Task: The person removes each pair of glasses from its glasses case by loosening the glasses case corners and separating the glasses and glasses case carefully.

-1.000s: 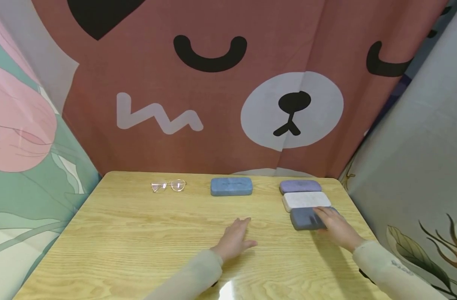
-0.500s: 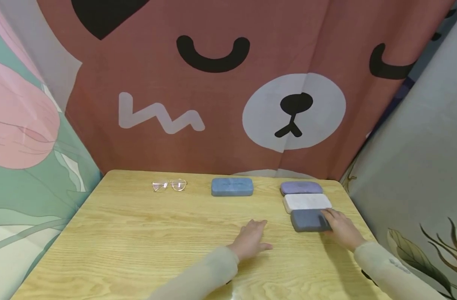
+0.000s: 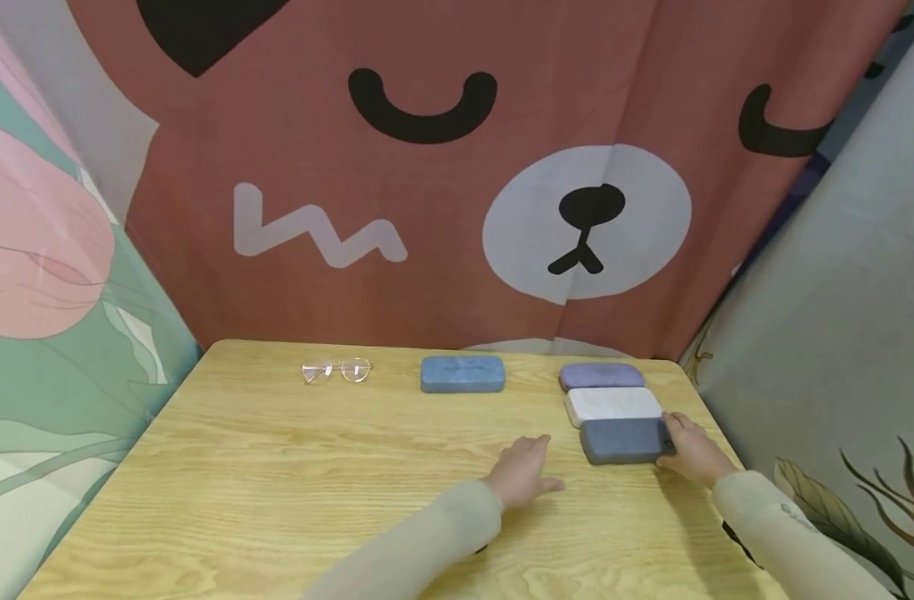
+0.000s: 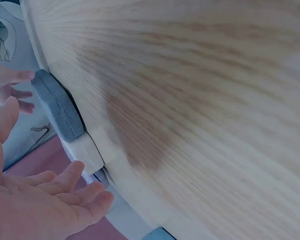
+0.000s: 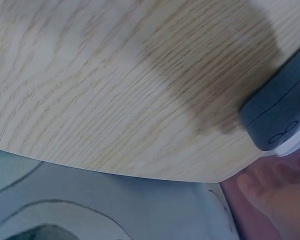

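A dark grey-blue glasses case (image 3: 621,443) lies on the wooden table at the right, nearest of a row of three. Right behind it sits a white case (image 3: 612,405), then a purple case (image 3: 601,375). My right hand (image 3: 692,451) is at the right end of the dark case, fingers spread, fingertips right at its edge. In the right wrist view, a small loop mark shows on the end of the dark case (image 5: 272,122). My left hand (image 3: 522,472) hovers over the table left of the row, fingers extended, holding nothing.
A blue glasses case (image 3: 462,374) stands at the back middle of the table (image 3: 277,483). Farther left lies a pair of thin-framed glasses (image 3: 337,371). A printed curtain (image 3: 427,192) hangs right behind the table's back edge, and more cloth hangs on both sides.
My right hand has slid rightward from the top of the dark glasses case to its right end. My left hand has moved right, towards the cases, with its fingers still extended.
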`<state>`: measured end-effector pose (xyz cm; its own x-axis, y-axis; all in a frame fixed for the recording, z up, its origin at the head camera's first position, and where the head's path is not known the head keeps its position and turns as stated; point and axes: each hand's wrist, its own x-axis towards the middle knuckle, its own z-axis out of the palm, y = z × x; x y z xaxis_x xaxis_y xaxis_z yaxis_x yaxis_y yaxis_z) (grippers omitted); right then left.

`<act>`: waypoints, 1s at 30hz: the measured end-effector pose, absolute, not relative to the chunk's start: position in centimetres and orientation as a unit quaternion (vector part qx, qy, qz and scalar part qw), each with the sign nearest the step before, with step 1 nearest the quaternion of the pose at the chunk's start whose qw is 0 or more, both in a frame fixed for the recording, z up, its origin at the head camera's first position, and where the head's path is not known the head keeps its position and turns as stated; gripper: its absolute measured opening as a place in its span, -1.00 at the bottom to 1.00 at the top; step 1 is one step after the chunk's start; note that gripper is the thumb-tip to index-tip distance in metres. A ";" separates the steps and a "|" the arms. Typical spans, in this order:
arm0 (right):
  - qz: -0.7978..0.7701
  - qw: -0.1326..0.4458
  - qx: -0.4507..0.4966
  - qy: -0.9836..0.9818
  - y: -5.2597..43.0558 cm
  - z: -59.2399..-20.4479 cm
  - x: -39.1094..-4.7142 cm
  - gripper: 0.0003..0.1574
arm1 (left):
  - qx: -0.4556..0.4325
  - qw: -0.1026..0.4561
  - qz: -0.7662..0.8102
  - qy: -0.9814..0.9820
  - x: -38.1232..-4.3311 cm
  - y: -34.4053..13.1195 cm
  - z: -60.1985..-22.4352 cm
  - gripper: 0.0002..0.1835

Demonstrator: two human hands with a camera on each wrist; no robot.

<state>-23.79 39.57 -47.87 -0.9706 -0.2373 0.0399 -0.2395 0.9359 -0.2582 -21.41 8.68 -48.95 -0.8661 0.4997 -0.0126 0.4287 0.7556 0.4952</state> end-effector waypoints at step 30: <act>0.230 -0.103 0.100 -0.963 41.2 -48.2 -26.0 0.22 | 0.213 0.074 0.215 0.950 -24.1 15.7 -48.7 -0.23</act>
<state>-25.98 41.18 -48.23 -0.9587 -0.2396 -0.1531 -0.1446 0.8745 -0.4629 -24.07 15.67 -48.70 -0.8983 0.4366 -0.0499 0.3726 0.8169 0.4402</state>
